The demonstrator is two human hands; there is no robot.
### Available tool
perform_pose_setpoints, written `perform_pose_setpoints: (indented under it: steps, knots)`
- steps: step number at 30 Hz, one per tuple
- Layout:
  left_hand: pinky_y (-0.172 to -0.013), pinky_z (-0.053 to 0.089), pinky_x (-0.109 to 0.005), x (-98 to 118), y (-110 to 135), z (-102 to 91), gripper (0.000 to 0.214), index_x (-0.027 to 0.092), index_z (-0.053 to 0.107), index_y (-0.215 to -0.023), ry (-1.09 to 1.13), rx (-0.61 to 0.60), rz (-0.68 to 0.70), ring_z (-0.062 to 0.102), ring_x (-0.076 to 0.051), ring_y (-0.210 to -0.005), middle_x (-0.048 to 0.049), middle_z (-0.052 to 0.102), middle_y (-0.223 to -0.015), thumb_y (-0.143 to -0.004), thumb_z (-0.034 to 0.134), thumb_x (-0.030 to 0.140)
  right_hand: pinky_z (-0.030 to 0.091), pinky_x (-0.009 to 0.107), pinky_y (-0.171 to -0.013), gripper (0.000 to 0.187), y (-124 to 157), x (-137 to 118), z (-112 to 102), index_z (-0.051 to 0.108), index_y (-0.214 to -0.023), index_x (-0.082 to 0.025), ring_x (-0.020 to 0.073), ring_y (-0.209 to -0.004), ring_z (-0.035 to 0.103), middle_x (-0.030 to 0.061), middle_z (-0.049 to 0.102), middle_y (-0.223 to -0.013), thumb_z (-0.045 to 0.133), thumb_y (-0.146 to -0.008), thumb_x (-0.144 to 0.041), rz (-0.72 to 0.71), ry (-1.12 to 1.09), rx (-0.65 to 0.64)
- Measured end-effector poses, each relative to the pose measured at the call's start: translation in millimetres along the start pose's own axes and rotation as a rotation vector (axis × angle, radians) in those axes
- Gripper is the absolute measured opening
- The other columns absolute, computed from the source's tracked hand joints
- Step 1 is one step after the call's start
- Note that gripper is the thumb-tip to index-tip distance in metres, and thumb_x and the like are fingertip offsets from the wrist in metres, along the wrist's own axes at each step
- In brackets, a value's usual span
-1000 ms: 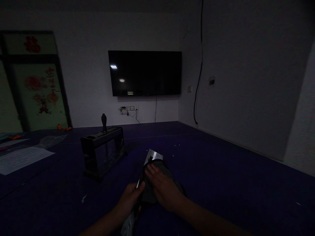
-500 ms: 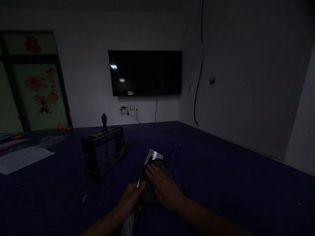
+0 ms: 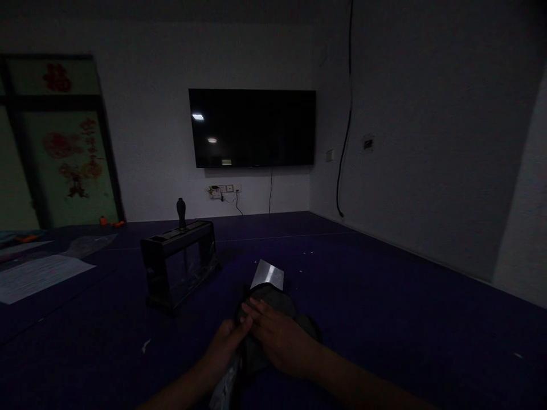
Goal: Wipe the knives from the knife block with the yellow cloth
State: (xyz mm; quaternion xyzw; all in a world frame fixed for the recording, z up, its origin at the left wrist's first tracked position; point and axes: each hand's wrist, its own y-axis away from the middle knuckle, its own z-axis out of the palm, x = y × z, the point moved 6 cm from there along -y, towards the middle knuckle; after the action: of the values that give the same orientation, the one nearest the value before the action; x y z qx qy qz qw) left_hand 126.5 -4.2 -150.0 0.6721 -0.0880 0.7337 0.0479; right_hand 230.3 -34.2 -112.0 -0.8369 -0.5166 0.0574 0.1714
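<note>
A broad steel cleaver blade (image 3: 268,274) points away from me, low in the middle of the view. My left hand (image 3: 224,347) is closed around its handle end. My right hand (image 3: 277,336) presses a dark grey cloth (image 3: 273,302) over the near part of the blade, fingers together on the cloth. Only the blade's far tip shows past the cloth. The room is dim.
A dark knife block (image 3: 177,262) with clear sides and one black handle (image 3: 180,212) sticking up stands to the left on the dark blue surface (image 3: 384,296). Papers and plastic (image 3: 38,270) lie far left. A wall TV (image 3: 252,127) hangs ahead.
My right hand has slid the cloth back toward me along the blade, so more of the shiny tip shows. The left hand keeps its hold.
</note>
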Motion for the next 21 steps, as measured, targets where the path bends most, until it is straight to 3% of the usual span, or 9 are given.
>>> perform_pose_setpoints:
  steps: [9, 15, 18, 21]
  knots:
    - [-0.073, 0.044, -0.027, -2.1, -1.7, -0.2, 0.055, 0.012, 0.066, -0.076, 0.070, -0.028, 0.001, 0.058, -0.021, -0.079, -0.0061, 0.065, -0.074, -0.054, 0.066, 0.063, 0.018, 0.040, -0.109, 0.065, -2.1, 4.3, 1.6, 0.029, -0.136, -0.011, 0.0193, -0.134, 0.010, 0.0093, 0.020, -0.146, 0.039, -0.072, -0.004, 0.033, -0.020, 0.020]
    - [-0.068, 0.044, -0.026, 5.2, 1.4, 3.4, 0.052, 0.012, 0.065, -0.068, 0.018, -0.105, 0.022, 0.057, -0.017, -0.067, -0.0047, 0.062, -0.062, -0.059, 0.063, 0.063, 0.019, 0.041, -0.109, 0.068, 0.1, 18.4, 7.7, 0.025, -0.138, -0.013, 0.0188, -0.134, 0.007, 0.0080, 0.019, -0.147, 0.037, -0.072, -0.002, 0.155, -0.001, 0.104]
    - [-0.053, 0.041, -0.022, 1.0, 0.0, 1.8, 0.054, 0.012, 0.061, -0.063, -0.027, -0.107, 0.017, 0.051, -0.011, -0.050, -0.0016, 0.058, -0.055, -0.059, 0.060, 0.066, 0.020, 0.041, -0.109, 0.068, 1.6, 24.4, 8.2, 0.025, -0.138, -0.012, 0.0190, -0.135, 0.008, 0.0089, 0.019, -0.146, 0.035, -0.072, -0.001, 0.216, 0.006, 0.141]
    - [-0.035, 0.027, -0.019, -6.2, -1.0, -2.0, 0.059, 0.012, 0.056, -0.060, -0.095, -0.078, -0.025, 0.038, -0.007, -0.032, 0.0024, 0.048, -0.041, -0.058, 0.055, 0.072, 0.022, 0.042, -0.108, 0.067, 3.5, 30.4, 9.1, 0.024, -0.139, -0.012, 0.0195, -0.135, 0.008, 0.0094, 0.018, -0.147, 0.035, -0.073, -0.002, 0.273, 0.009, 0.169]
